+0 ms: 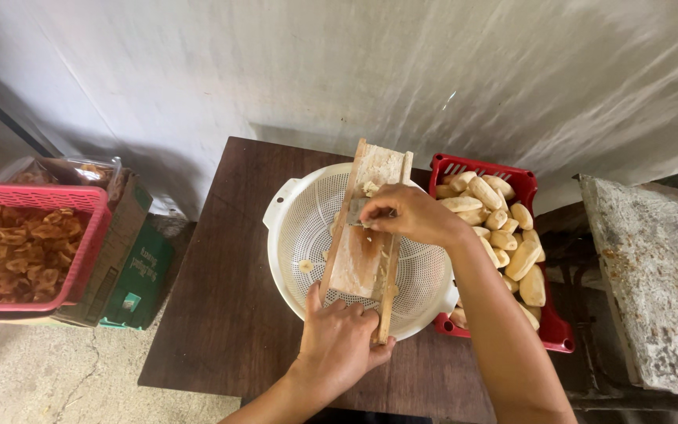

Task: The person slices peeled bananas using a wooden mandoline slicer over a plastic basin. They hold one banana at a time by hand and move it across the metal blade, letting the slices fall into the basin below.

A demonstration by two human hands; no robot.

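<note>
Left hand (pixel 337 339) fingers clamp wooden slicer (pixel 364 235); right hand (pixel 410 213) fingers hide something pinched.

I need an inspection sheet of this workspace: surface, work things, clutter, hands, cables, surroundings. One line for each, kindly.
Surface: dark brown wooden table, scuffed.
Work things: wooden slicer board lies across the round white plastic colander; a few pale slices inside it.
Clutter: red plastic crate of peeled pale pieces at the right of the colander.
Hands: left hand steadies the board's near end; right hand presses something on the board near its blade, fingers curled.
Cables: nothing seen.
Surroundings: pink basket of fried chips on cardboard boxes at left, grey stone slab at right, white cloth backdrop.
</note>
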